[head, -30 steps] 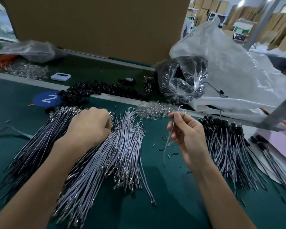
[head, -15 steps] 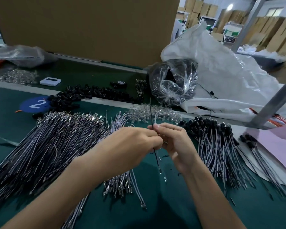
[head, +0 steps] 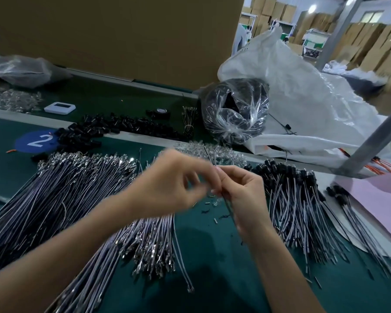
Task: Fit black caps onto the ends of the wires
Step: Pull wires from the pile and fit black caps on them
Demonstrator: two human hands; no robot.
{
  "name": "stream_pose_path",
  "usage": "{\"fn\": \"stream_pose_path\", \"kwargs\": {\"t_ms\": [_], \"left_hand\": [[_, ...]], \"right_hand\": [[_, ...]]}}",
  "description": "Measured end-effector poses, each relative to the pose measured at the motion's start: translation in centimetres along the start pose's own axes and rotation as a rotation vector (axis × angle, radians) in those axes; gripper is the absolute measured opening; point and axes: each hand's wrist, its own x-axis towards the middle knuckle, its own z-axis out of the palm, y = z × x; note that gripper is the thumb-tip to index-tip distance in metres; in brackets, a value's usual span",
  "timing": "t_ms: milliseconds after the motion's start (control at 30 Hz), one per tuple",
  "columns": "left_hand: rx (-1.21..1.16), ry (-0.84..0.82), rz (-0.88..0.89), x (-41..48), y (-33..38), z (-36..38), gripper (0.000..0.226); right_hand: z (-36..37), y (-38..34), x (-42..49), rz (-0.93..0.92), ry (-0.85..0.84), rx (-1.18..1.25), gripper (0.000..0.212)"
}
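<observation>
My right hand (head: 246, 195) pinches a thin wire (head: 229, 210) that runs from above my fingertips down past my palm. My left hand (head: 174, 184), blurred by motion, meets it fingertip to fingertip at the wire's upper part; whether it holds a cap is not visible. A large pile of uncapped grey wires (head: 61, 199) with metal terminals spreads over the green mat at left. Wires with black caps fitted (head: 303, 199) lie in a fan at right. Loose black caps (head: 104, 129) are heaped along the back strip.
A clear bag of black parts (head: 235, 109) and a big white plastic sack (head: 314, 105) sit behind. Small clear parts (head: 212, 152) lie beyond my hands. A blue disc marked 2 (head: 35, 141), a white device (head: 59, 107), a pink sheet (head: 379, 199) and a cardboard wall (head: 122, 35) are around.
My left hand left the uncapped pile and came to the right hand at the wire. Since half a second ago the hands have stayed together, the left fingers now moving.
</observation>
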Motion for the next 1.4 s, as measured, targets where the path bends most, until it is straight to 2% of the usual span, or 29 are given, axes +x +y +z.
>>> {"fn": "stream_pose_path", "kwargs": {"t_ms": [67,100,200,267,367,633,833,1033,1167,1267,1333,1400], "left_hand": [[-0.075,0.254,-0.189,1.3,-1.4,-1.3,0.016],[-0.128,0.284,-0.293,1.8,-1.9,-1.7,0.021],[-0.333,0.122,-0.444,2.6,-3.1,-1.7,0.048],[-0.417,0.071,-0.438,2.7,-3.3,-1.3,0.043],[-0.437,0.108,-0.409,3.0,-3.4,-1.1,0.031],[-0.440,0.082,-0.482,3.0,-3.3,-0.9,0.038],[-0.463,0.039,-0.520,3.0,-3.6,-0.9,0.030],[-0.596,-0.044,-0.572,3.2,-4.2,-1.1,0.024],[-0.827,-0.164,-0.686,3.5,-4.7,-1.1,0.018],[-0.693,-0.170,-0.742,4.5,-6.0,-2.0,0.029],[-0.505,-0.036,-0.754,6.1,-7.8,-2.8,0.034],[-0.269,0.165,-0.763,8.0,-10.3,-2.8,0.024]], "right_hand": [[-0.1,0.3,0.1,-0.116,0.041,-0.112,0.006],[0.0,0.4,0.1,-0.155,0.045,-0.156,0.007],[0.3,0.7,0.0,-0.200,0.004,-0.258,0.009],[0.4,0.9,0.0,-0.189,-0.017,-0.289,0.011],[0.3,0.9,0.1,-0.194,-0.013,-0.337,0.011],[0.3,1.1,0.0,-0.258,0.051,-0.466,0.009],[0.3,1.5,0.1,-0.336,0.119,-0.560,0.009],[0.2,1.7,0.2,-0.324,0.096,-0.523,0.013],[0.1,1.7,0.3,-0.308,0.094,-0.469,0.013],[0.1,1.9,0.3,-0.306,0.114,-0.466,0.009],[0.2,2.0,0.2,-0.313,0.137,-0.478,0.009],[0.3,2.2,0.2,-0.324,0.148,-0.504,0.010]]}}
